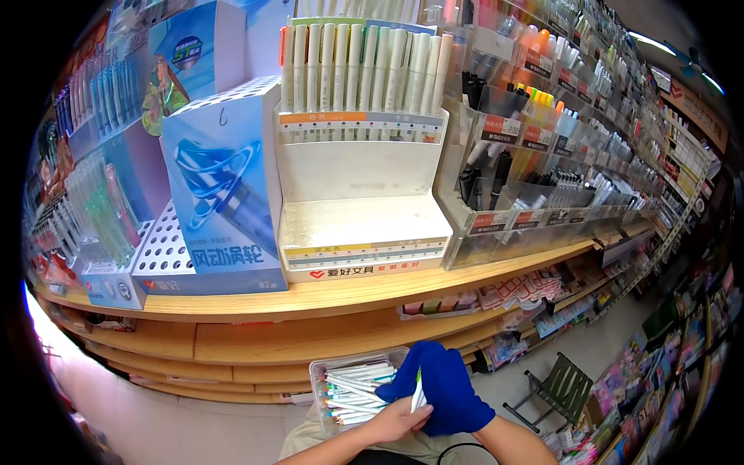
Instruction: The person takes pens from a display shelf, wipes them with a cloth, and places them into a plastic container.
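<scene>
While fingers (419,416) pinch, cloth (452,387) touches marker (418,394).

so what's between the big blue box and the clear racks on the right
The white stand, with markers in its top tier, as the head view shows.

Curved wooden shelves (248,353), pale floor (209,430), green folding stool (563,387), wire rack (688,182), bright strip light (652,43) overhead

Stationery shop. Evidence: branded marker display (356,174) above the left hand (400,419), pen-printed display box (225,232) up and left of it, tiered clear pen racks (482,252) with red-and-white price tags (500,127) up and right, colourful packaged goods (622,364) crowded well off to the hand's right.
</scene>
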`<state>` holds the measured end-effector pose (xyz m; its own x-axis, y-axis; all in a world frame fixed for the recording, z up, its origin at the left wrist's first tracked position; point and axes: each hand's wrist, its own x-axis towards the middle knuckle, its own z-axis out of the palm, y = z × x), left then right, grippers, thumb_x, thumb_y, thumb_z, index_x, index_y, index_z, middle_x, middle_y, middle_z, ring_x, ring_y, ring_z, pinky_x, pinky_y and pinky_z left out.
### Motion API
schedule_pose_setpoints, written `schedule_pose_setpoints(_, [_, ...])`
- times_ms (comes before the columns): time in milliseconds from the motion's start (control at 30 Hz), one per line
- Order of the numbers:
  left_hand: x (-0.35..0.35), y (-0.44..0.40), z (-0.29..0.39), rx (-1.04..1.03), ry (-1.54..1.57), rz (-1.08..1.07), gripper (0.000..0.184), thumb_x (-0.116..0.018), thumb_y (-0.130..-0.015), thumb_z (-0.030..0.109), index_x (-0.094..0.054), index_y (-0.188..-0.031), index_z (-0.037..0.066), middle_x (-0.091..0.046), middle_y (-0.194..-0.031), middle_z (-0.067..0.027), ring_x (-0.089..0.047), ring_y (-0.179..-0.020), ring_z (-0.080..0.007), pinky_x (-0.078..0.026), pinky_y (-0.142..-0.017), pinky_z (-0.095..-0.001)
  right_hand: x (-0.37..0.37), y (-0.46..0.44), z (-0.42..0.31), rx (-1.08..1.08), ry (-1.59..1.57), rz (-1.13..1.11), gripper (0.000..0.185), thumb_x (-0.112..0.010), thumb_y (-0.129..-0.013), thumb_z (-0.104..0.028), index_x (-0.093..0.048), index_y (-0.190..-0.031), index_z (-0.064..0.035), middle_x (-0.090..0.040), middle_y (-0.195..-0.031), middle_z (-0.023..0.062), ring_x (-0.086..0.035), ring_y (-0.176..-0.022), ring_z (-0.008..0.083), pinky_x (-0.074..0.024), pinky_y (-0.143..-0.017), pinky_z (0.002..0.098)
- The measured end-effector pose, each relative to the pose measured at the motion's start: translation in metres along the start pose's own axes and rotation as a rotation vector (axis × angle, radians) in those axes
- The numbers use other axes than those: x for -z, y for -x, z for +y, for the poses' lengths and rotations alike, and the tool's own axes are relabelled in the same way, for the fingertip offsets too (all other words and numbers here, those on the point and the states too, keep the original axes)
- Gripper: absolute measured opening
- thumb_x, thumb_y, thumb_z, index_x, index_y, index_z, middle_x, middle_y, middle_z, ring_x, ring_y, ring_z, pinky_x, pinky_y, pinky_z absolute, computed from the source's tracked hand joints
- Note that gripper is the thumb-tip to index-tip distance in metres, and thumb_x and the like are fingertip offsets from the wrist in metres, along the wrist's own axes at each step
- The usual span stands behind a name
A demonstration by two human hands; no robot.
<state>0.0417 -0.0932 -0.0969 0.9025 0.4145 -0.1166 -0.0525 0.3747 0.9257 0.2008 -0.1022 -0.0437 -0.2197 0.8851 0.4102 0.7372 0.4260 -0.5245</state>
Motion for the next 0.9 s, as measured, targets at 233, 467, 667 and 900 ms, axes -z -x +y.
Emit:
schedule_pose_setpoints(233, [0.003,0.006,0.014,-0.073,0.535,-0.186,0.022,-0.051,-0.096,0.027,-0.046,-0.102,0.006,-0.044,-0.082,-0.0018,-0.04,-0.069,-0.0098,-0.036,-0.061,-0.0232,0.03,-0.019,-0.019,-0.023,-0.206,-0.111,0.07,-0.081,-0.047,-0.027,-0.049,-0.105,-0.0048,-0.053,-0.097,0.0138,-0.055,-0.09,0.0313,-0.0435,-0.078,0.0357])
schedule_pose_setpoints(467, [0.012,0.001,0.005,-0.047,0.679,-0.206,0.019,-0.054,-0.094,0.024,-0.048,-0.096,0.007,-0.044,-0.083,-0.0023,-0.04,-0.067,-0.0102,-0.036,-0.061,-0.025,0.021,-0.016,-0.027,-0.262,-0.467,-0.111,0.043,-0.071,-0.066,-0.019,-0.05,-0.1,-0.004,-0.053,-0.094,0.0122,-0.054,-0.09,0.028,-0.0429,-0.077,0.0388])
schedule_pose_setpoints(667, [0.008,0.0,-0.009,0.037,0.338,0.015,0.006,-0.047,-0.097,0.012,-0.044,-0.094,0.008,-0.043,-0.076,-0.0004,-0.036,-0.061,-0.0092,-0.033,-0.056,-0.0241,0.008,-0.006,-0.026,-0.071,0.007,0.024,0.018,-0.06,-0.079,-0.009,-0.05,-0.093,-0.0024,-0.051,-0.087,0.0091,-0.053,-0.073,0.0176,-0.0443,-0.064,0.0328])
schedule_pose_setpoints(900, [-0.001,-0.003,0.008,0.011,0.307,-0.079,0.012,-0.048,-0.098,0.017,-0.044,-0.102,0.006,-0.041,-0.075,0.0007,-0.035,-0.061,-0.0076,-0.032,-0.055,-0.0227,0.012,-0.027,-0.024,-0.403,-0.548,0.293,0.014,-0.062,-0.067,-0.015,-0.057,-0.076,-0.0059,-0.053,-0.08,0.0133,-0.053,-0.064,0.0285,-0.0418,-0.055,0.0392])
